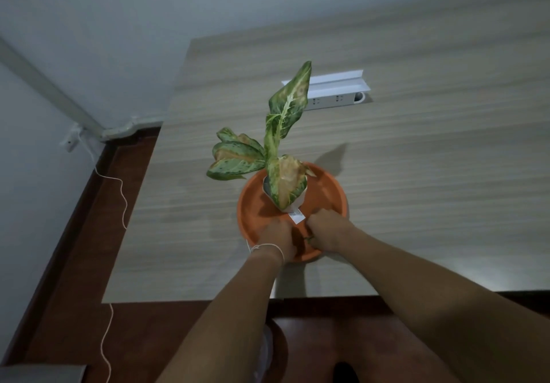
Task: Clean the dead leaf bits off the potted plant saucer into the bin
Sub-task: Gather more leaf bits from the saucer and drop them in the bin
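An orange saucer (327, 192) sits on the wooden table and carries a white pot (299, 204) with a green, yellowing plant (282, 115). Both hands reach into the saucer's near part, in front of the pot. My left hand (278, 238) rests knuckles up on the saucer floor, its fingertips hidden; a white string circles its wrist. My right hand (326, 229) is curled beside the pot's label, with a small dark leaf bit (309, 237) pinched at its thumb side. Between my forearms, below the table edge, part of a round bin (272, 350) with a pale liner shows.
A white power strip (336, 100) lies in a slot behind the plant. The table (416, 174) stretches wide to the right and back; its near edge runs just below my wrists. A white cord (119, 192) hangs along the left side over the dark red floor.
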`<state>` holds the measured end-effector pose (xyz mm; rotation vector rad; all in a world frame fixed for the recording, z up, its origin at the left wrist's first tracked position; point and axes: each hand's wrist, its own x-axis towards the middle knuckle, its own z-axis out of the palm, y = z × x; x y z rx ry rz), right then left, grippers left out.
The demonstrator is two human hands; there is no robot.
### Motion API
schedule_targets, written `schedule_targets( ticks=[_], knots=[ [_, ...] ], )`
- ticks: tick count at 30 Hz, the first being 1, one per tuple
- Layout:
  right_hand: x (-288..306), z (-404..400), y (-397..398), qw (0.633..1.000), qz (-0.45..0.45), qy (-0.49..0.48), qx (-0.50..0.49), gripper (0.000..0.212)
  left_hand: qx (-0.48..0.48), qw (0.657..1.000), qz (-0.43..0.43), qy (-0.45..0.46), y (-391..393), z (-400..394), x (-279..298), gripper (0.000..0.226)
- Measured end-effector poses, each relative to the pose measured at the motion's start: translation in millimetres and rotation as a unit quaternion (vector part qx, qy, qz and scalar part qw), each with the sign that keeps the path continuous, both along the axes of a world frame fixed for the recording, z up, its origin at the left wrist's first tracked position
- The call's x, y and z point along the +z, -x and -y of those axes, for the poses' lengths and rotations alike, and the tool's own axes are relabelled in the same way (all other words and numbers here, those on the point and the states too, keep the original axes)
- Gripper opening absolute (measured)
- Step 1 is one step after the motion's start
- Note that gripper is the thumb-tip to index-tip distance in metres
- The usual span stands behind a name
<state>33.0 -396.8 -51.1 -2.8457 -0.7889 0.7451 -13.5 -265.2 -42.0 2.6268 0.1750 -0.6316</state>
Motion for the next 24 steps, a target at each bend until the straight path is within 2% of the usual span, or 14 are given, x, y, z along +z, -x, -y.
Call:
schedule_targets(
  ticks=[4, 11, 17, 19, 24],
  knots=[
    [-8, -8, 2, 1.000, -0.014, -0.013, -0.013, 0.017, 0.009, 1.000, -0.014, -0.017, -5, 2, -4, 0.014],
    [-15, -12, 2, 0.996, -0.054, -0.045, -0.048, 0.019, 0.039, 0.999, 0.008, -0.014, -8, 0, -9, 0.022],
    [-14, -3, -11, 0.978, -0.041, -0.117, -0.169, 0.016, 0.051, 0.998, 0.015, 0.029, -6, -1, -6, 0.022],
    [-12, 4, -21, 0.962, -0.028, -0.153, -0.222, 0.027, 0.079, 0.995, 0.021, 0.054, -4, -8, -5, 0.021],
    [8, 15, -23, 0.940, -0.052, -0.167, -0.294, 0.017, 0.175, 0.976, 0.037, 0.122, 3, -40, -9, 0.012]
  ],
)
